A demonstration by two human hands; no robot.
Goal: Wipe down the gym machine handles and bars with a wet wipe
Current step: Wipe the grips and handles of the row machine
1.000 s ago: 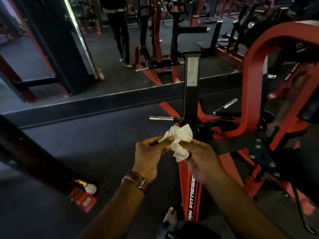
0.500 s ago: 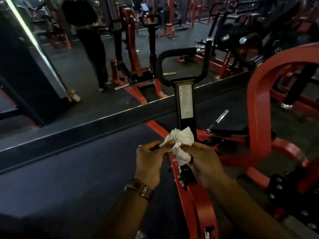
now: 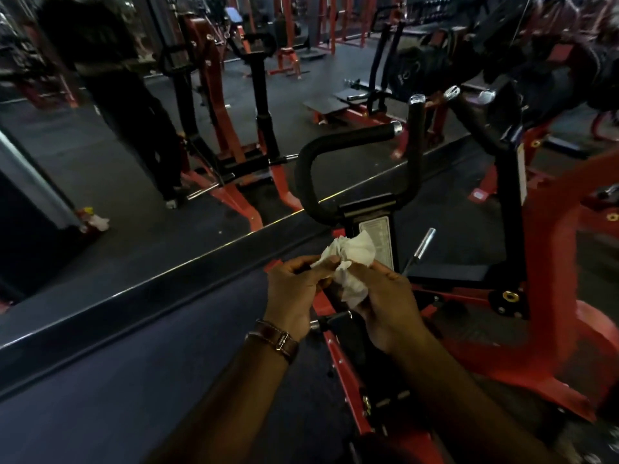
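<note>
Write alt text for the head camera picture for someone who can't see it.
Both hands, left hand and right hand, hold a crumpled white wipe in front of a red gym machine with a curved black handle. A mirror stands behind.

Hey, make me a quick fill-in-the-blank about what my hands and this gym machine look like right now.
1. Both hands hold a crumpled white ____.
2. The left hand has a brown leather ____ at its wrist.
3. The curved handle with padded grip is coloured ____.
4. The machine's frame is painted ____.

Missing: wipe; strap; black; red
</note>
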